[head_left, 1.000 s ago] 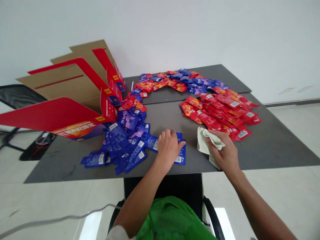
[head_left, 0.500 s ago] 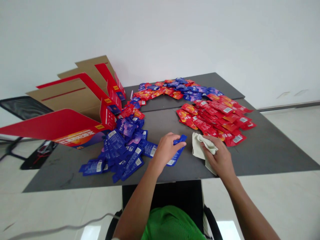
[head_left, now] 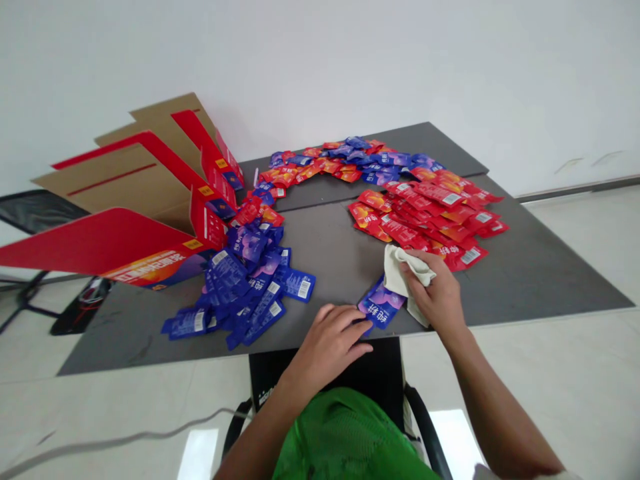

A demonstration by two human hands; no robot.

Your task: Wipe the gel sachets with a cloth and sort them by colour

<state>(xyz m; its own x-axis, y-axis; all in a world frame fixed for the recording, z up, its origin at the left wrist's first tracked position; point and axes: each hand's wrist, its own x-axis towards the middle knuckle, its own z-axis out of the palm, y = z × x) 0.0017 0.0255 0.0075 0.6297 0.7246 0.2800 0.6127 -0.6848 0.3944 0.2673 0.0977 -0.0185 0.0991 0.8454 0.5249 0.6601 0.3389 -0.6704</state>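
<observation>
blue sachet [head_left: 381,305] lies flat near the front edge of the grey table [head_left: 550,280], lower middle of frame. left hand [head_left: 327,348] half curled, fingertips at the sachet's lower corner, grip unclear. right hand [head_left: 430,287] closed on a cream cloth [head_left: 397,272], just beside the sachet. blue sachets [head_left: 245,280] heaped left of centre, red sachets [head_left: 425,217] right, open red cardboard box [head_left: 130,180] upper left.

The left hand [head_left: 327,348] lies low and relaxed, its fingers stretched out loosely toward the right. The right hand [head_left: 433,290] sits farther forward, fingers curled downward. Both forearms [head_left: 265,417] [head_left: 493,393] reach out from the body.
</observation>
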